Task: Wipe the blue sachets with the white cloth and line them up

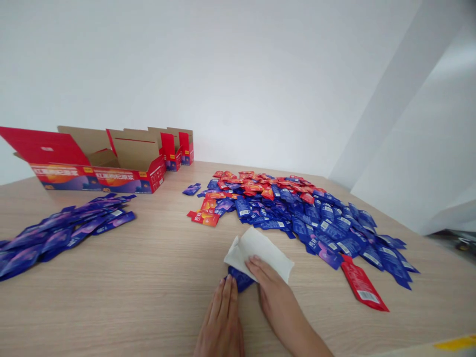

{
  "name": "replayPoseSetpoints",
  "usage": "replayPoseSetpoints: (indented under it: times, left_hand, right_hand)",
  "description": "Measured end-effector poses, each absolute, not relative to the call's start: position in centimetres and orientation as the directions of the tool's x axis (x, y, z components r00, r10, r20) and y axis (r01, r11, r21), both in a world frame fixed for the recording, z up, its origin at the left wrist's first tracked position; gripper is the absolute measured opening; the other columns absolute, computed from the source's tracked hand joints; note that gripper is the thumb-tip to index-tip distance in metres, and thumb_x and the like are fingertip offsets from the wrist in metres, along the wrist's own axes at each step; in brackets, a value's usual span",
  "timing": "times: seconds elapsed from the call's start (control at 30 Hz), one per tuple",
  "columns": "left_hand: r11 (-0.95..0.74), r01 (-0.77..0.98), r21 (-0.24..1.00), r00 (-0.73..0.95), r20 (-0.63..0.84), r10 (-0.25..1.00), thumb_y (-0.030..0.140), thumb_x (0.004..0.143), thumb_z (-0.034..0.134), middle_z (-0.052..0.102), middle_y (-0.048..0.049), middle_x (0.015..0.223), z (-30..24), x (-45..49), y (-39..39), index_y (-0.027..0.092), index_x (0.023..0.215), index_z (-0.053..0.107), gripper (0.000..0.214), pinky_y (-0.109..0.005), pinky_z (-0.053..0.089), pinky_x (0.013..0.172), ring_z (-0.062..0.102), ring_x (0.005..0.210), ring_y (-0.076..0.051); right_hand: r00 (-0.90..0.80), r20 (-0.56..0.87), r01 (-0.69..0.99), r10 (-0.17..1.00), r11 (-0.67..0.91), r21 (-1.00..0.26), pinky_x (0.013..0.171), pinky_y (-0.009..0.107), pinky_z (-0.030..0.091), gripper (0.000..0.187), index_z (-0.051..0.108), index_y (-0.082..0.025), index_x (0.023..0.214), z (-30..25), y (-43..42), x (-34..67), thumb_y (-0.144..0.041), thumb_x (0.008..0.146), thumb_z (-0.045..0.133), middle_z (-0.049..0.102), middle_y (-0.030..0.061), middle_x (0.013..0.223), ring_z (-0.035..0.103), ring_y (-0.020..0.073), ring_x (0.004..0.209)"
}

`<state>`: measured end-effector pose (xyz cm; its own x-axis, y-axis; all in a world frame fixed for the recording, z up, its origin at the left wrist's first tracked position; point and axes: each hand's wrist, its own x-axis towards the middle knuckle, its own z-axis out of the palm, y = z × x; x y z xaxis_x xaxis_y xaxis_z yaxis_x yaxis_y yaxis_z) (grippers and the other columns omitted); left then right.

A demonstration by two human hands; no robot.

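Observation:
In the lower middle of the head view, a blue pouch (241, 280) lies flat on the table, partly covered. My left hand (222, 317) rests with straight fingers laid flat on its near left edge, holding it against the tabletop. A folded white cloth (267, 250) spreads over the pouch's far side. My right hand (273, 290) has its fingers closed on this cloth and presses it down; the thumb is hidden.
A large pile of blue pouches (308, 218) mixed with red pouches (256, 186) fills the right. One red pouch (362, 285) lies at its near edge. Stacked blue pouches (70, 228) lie at left. Opened red boxes (126, 179) stand at the back left, before the white wall (253, 84).

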<state>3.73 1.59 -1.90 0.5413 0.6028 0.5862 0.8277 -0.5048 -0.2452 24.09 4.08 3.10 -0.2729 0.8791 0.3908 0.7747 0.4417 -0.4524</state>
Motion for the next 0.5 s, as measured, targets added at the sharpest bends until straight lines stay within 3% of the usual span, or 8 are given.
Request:
replayPoseSetpoints:
  times: [0.1,0.2,0.3,0.4,0.5]
  left_hand:
    - [-0.463,0.867,-0.183,0.469,0.611,0.637,0.016,0.081,0.047,0.049,-0.0128,0.157,-2.4,4.1,1.5,0.009,0.158,0.028,0.080,-0.036,0.051,0.112,0.044,0.146,-0.025]
    - [-0.460,0.862,-0.214,0.486,0.612,0.625,0.020,0.081,0.050,0.054,-0.0155,0.152,-3.1,4.0,1.7,0.005,0.152,0.040,0.073,-0.036,0.052,0.111,0.048,0.143,-0.029]
    - [-0.454,0.842,-0.290,0.531,0.588,0.610,0.020,0.081,0.051,0.056,-0.0170,0.149,-3.4,3.6,1.9,0.005,0.146,0.051,0.067,-0.038,0.053,0.110,0.051,0.140,-0.030]
    - [-0.453,0.838,-0.304,0.540,0.577,0.613,0.020,0.081,0.051,0.058,-0.0166,0.148,-3.3,3.5,1.9,0.007,0.145,0.052,0.066,-0.039,0.054,0.109,0.053,0.139,-0.029]
    - [-0.464,0.845,-0.267,0.528,0.562,0.637,0.016,0.079,0.051,0.053,-0.0161,0.153,-3.1,3.7,1.7,0.007,0.148,0.048,0.069,-0.038,0.052,0.111,0.049,0.142,-0.029]
  right_hand:
    - [-0.183,0.416,0.835,0.891,0.364,-0.412,0.119,0.048,0.044,0.069,0.058,-0.016,0.148,3.2,4.4,25.4,0.005,0.086,0.037,0.057,0.0140,0.152,0.055,0.0236,0.141]
    - [-0.144,0.463,0.832,0.874,0.360,-0.421,0.120,0.049,0.043,0.065,0.054,-0.016,0.151,3.7,3.6,23.8,0.002,0.091,0.036,0.055,0.0130,0.154,0.051,0.0237,0.144]
    - [-0.250,0.467,0.765,0.848,0.469,-0.441,0.121,0.046,0.042,0.071,0.047,-0.024,0.156,3.7,2.6,21.6,0.002,0.090,0.040,0.051,0.0058,0.158,0.047,0.0205,0.147]
    - [-0.382,0.419,0.692,0.824,0.556,-0.461,0.120,0.043,0.043,0.077,0.052,-0.029,0.152,3.4,2.8,22.1,0.006,0.084,0.042,0.055,0.0023,0.155,0.051,0.0183,0.144]
    - [-0.212,0.434,0.750,0.876,0.431,-0.503,0.120,0.049,0.042,0.069,0.060,-0.024,0.146,3.3,4.1,25.2,0.003,0.086,0.038,0.060,0.0076,0.150,0.055,0.0214,0.140]
